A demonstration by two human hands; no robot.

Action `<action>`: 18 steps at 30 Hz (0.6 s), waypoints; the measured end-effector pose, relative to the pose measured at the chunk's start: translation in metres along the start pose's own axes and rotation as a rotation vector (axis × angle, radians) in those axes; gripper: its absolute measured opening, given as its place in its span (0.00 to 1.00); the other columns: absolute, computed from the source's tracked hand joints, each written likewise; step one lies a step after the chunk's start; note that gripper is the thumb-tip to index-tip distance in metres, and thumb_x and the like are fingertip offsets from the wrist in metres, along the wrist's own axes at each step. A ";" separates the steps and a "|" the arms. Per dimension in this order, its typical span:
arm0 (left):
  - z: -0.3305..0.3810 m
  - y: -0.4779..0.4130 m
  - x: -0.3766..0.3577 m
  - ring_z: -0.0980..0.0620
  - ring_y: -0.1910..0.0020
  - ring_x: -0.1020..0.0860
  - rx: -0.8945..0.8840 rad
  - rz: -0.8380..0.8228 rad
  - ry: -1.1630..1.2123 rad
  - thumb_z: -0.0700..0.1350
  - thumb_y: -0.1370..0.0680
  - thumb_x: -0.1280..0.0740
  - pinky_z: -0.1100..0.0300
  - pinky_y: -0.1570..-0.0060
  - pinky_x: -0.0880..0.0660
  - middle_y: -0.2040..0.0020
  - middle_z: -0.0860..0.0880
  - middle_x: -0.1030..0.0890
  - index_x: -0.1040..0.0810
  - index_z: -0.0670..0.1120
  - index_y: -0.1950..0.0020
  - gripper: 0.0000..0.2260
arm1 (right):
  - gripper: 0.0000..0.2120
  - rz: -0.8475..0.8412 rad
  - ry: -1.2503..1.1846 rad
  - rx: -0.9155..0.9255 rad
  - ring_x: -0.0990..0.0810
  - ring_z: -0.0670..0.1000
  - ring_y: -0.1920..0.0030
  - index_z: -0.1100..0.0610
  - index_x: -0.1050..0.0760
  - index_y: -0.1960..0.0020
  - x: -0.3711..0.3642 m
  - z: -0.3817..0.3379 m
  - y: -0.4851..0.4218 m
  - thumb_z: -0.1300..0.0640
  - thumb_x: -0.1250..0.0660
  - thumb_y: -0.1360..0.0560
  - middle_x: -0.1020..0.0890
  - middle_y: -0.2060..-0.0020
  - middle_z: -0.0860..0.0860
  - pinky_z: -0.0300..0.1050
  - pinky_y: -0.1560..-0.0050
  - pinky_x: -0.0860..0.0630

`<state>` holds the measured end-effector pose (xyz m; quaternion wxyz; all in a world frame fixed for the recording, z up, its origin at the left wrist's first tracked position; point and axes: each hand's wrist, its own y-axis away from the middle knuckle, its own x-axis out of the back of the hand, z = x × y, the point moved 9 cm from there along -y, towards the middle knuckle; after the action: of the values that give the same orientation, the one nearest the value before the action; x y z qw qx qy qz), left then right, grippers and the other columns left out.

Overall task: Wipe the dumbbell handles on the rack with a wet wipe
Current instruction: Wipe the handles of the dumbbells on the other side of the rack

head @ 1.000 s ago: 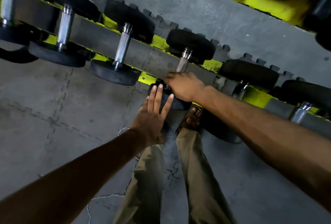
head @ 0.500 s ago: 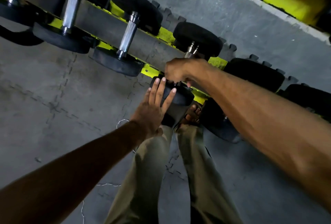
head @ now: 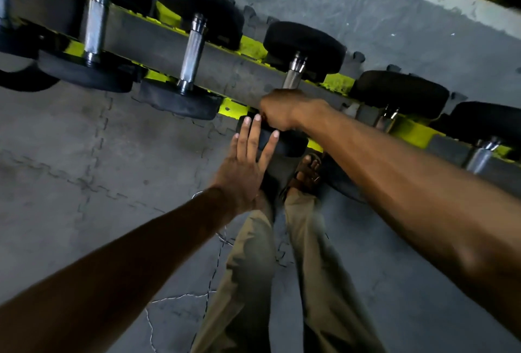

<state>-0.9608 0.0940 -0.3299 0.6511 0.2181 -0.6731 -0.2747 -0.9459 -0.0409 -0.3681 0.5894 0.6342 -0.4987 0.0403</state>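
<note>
A row of black-headed dumbbells with chrome handles lies across the grey and yellow rack (head: 158, 42). My right hand (head: 282, 110) grips the lower part of one dumbbell's handle (head: 294, 75), close to its near head (head: 290, 144). No wet wipe shows; whatever is under the fingers is hidden. My left hand (head: 245, 166) lies flat with straight fingers, their tips pressing on that near head. The dumbbell's far head (head: 304, 45) rests on the rack's back rail.
Two more dumbbells (head: 193, 53) (head: 94, 25) sit on the rack to the left, and others (head: 400, 93) (head: 479, 155) to the right. My legs in khaki trousers and a sandalled foot (head: 307, 172) stand on the grey mat floor below the rack.
My right hand slid up the handle towards the far head, then back a little towards the near head. My left hand stayed flat against the near head. The view shifted slightly.
</note>
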 end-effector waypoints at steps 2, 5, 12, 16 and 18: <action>0.000 -0.001 0.002 0.25 0.20 0.63 -0.009 0.014 0.008 0.67 0.24 0.36 0.36 0.20 0.50 0.23 0.25 0.71 0.76 0.38 0.21 0.58 | 0.12 0.169 -0.016 0.020 0.19 0.61 0.47 0.56 0.22 0.45 -0.004 0.008 0.017 0.51 0.41 0.20 0.20 0.45 0.57 0.49 0.57 0.28; 0.000 -0.003 0.002 0.24 0.20 0.63 -0.024 0.008 0.011 0.70 0.25 0.36 0.36 0.20 0.51 0.23 0.25 0.71 0.75 0.38 0.21 0.60 | 0.11 0.378 -0.078 -0.034 0.20 0.61 0.51 0.54 0.25 0.46 -0.004 0.019 0.034 0.48 0.41 0.21 0.25 0.48 0.55 0.50 0.64 0.29; -0.005 -0.003 -0.002 0.24 0.20 0.61 -0.042 0.040 -0.008 0.76 0.30 0.33 0.36 0.20 0.48 0.23 0.25 0.69 0.75 0.38 0.21 0.67 | 0.09 0.441 -0.341 -0.492 0.17 0.64 0.51 0.54 0.23 0.45 -0.028 0.042 0.055 0.52 0.34 0.23 0.17 0.52 0.60 0.53 0.55 0.22; -0.006 -0.004 -0.002 0.24 0.20 0.60 -0.057 0.062 -0.004 0.75 0.30 0.32 0.35 0.20 0.47 0.23 0.24 0.69 0.74 0.38 0.20 0.67 | 0.07 0.433 -0.892 -0.646 0.17 0.62 0.49 0.58 0.17 0.51 -0.065 0.061 0.048 0.60 0.34 0.25 0.15 0.52 0.60 0.52 0.50 0.21; -0.006 -0.004 -0.002 0.24 0.20 0.60 -0.062 0.065 0.005 0.74 0.29 0.32 0.35 0.20 0.47 0.23 0.25 0.70 0.74 0.38 0.20 0.66 | 0.09 0.452 -1.322 -0.683 0.17 0.56 0.57 0.59 0.18 0.56 -0.081 0.067 0.038 0.66 0.36 0.26 0.15 0.59 0.58 0.48 0.54 0.22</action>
<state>-0.9548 0.0918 -0.3339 0.6679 0.1765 -0.6692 -0.2737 -1.0482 -0.0394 -0.4131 0.3100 0.1925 -0.8487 -0.3829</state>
